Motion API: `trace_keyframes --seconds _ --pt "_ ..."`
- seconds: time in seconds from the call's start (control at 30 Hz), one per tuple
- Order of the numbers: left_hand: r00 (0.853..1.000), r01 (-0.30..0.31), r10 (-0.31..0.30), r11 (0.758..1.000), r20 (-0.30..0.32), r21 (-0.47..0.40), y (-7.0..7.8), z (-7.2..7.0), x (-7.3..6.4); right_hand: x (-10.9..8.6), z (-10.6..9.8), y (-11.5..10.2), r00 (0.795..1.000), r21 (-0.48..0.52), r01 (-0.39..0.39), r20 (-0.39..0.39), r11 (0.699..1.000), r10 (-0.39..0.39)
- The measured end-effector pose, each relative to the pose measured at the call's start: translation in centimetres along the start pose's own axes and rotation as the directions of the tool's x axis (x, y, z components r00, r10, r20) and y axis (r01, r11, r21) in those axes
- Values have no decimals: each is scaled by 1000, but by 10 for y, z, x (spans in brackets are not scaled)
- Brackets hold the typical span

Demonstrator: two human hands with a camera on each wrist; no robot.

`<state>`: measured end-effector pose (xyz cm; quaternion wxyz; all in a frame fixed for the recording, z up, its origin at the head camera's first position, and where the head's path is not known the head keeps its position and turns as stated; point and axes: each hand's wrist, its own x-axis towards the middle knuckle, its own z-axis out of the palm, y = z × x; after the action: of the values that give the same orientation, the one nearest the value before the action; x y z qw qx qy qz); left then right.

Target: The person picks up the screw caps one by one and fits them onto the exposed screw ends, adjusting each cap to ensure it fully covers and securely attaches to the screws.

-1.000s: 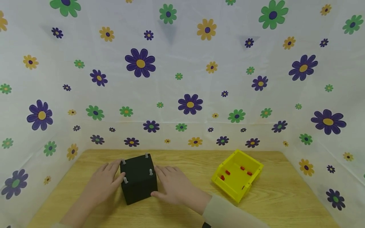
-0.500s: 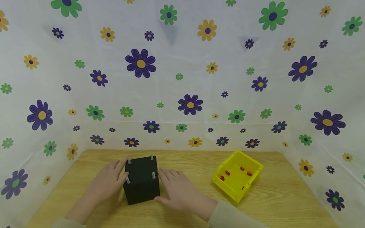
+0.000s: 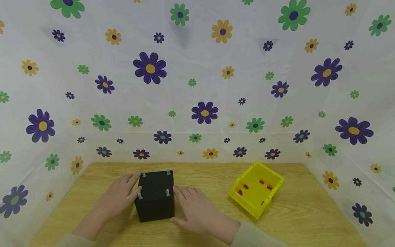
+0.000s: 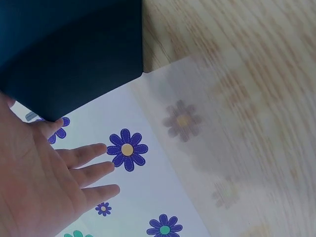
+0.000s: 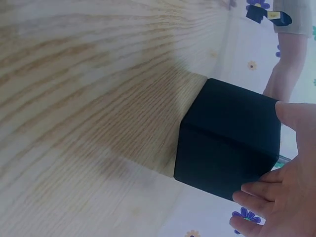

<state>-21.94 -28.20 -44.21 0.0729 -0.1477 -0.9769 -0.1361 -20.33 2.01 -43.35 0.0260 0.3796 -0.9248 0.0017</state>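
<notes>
Where the black box (image 3: 155,197) sits: between left hand (image 3: 120,193) and right hand (image 3: 195,207), on the table (image 3: 203,175).
Left hand: fingers loosely spread, touching the box.
Right hand: fingers nearly straight, touching it too.
Yellow bin (image 3: 254,196): right of the right hand (red bits (image 3: 261,181) inside).

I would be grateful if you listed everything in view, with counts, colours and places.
Wooden table: 1, light brown, lower part of the head view
Black box: 1, black, on the table, left of centre
Translucent pegs: 4, greyish, near the box's top corners
Open bin: 1, yellow, on the table, right of centre
Small pieces: at least 5, red, inside the bin
Flowered sheet: 1, white with purple, green and orange flowers, behind and beside the table
Sleeves: 2, pale, on the forearms
Left hand: 1, against the box's left side
Right hand: 1, against the box's right side
</notes>
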Motion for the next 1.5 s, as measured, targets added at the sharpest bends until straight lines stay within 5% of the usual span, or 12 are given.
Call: trace_keyframes --seconds 0.47,0.73,0.93,1.5 --pt "998 -49 50 998 -36 37 12 0 5 -15 2 6 999 97 -33 21 995 31" --pt "999 -51 51 998 -10 39 20 1 6 -23 4 10 996 249 -76 -17 966 83" --pt "998 -61 61 995 -6 75 26 0 7 -21 4 14 992 274 -74 -78 959 99" --pt "998 -61 61 997 -3 49 40 8 5 -12 8 25 969 356 -190 -79 915 232"
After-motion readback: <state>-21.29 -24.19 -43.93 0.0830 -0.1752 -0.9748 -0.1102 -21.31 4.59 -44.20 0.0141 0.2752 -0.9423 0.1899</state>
